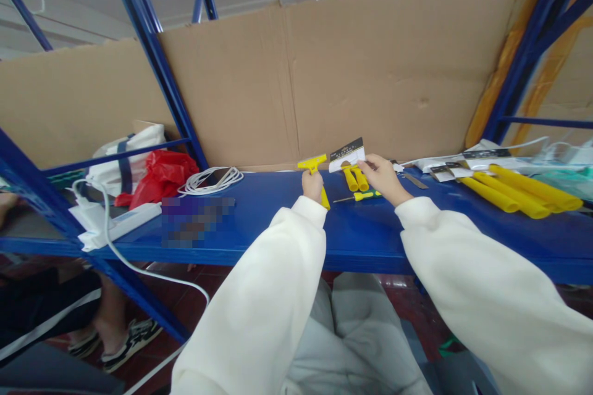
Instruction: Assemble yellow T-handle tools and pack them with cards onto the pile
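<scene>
My left hand point(313, 185) is closed around the handle of a yellow T-shaped scraper point(312, 163), its wide head pointing up. Between the fingers of my right hand point(378, 174) is a black-and-white printed card point(347, 154), held tilted just right of the scraper head. Below the card, two short yellow tubes point(356, 180) lie on the blue shelf top point(278, 216). Nearer to me, a screwdriver point(365, 195) with a yellow-green handle points its tip left. A flat metal blade point(415, 181) lies to the right of my right hand.
Several long yellow tubes point(523, 191) and more printed cards point(451, 171) lie on the right. To the left are a coiled white cable point(215, 180), a red plastic bag point(162, 174) and a power strip point(123, 222). Cardboard point(370, 68) walls the back; another person's leg point(111, 318) shows lower left.
</scene>
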`<state>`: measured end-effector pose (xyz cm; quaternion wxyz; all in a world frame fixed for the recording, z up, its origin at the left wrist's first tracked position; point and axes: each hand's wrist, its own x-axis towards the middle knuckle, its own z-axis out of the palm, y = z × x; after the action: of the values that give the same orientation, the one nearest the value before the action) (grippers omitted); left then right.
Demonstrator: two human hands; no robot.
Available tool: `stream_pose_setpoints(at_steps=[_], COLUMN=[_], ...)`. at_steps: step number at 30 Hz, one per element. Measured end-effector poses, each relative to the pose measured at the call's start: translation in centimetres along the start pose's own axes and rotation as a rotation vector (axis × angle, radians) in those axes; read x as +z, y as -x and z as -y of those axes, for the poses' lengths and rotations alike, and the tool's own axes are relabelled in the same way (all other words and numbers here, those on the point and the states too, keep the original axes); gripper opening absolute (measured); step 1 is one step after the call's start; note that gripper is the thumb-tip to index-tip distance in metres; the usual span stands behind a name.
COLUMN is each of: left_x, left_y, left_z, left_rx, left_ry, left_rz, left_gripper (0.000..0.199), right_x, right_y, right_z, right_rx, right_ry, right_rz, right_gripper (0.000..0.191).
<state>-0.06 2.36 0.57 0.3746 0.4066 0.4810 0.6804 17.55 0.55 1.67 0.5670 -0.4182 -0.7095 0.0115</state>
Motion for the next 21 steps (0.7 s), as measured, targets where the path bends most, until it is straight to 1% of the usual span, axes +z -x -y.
stream_pose_setpoints(at_steps=[1, 3, 5, 9, 12, 17, 21], left_x=[0.0, 0.0, 0.0, -0.2, -0.3, -0.3, -0.4], left_y=[0.2, 0.5, 0.7, 0.8, 0.7, 0.8, 0.7], left_z=[-0.3, -0.8, -1.4, -2.0, -2.3, -2.6, -2.6], left_rx=[-0.075, -0.168, -0.200, -0.246, -0.296, -0.274, -0.236], left_ry=[0.008, 0.064, 0.138, 0.304, 0.403, 0.459, 0.504], left_rz=[-0.035, -0.079, -0.113, -0.190, -0.255, -0.352, -0.412], left_gripper=[0.022, 0.025, 0.022, 0.009, 0.012, 0.017, 0.019], right_x=[0.1, 0.2, 0.2, 0.1, -0.1, -0.3, -0.4], right_y=[0.0, -0.1, -0.2, -0.3, -0.4, -0.3, -0.3], right_z=[-0.1, -0.4, -0.5, -0.2, 0.0, 0.2, 0.1], right_rx=[0.012, 0.042, 0.079, 0.157, 0.212, 0.303, 0.329], right_ry=[-0.029, -0.101, -0.176, -0.299, -0.369, -0.480, -0.516], right_rz=[0.000, 0.000, 0.003, 0.029, 0.033, 0.079, 0.106], right_gripper=[0.023, 0.023, 0.024, 0.026, 0.028, 0.032, 0.031])
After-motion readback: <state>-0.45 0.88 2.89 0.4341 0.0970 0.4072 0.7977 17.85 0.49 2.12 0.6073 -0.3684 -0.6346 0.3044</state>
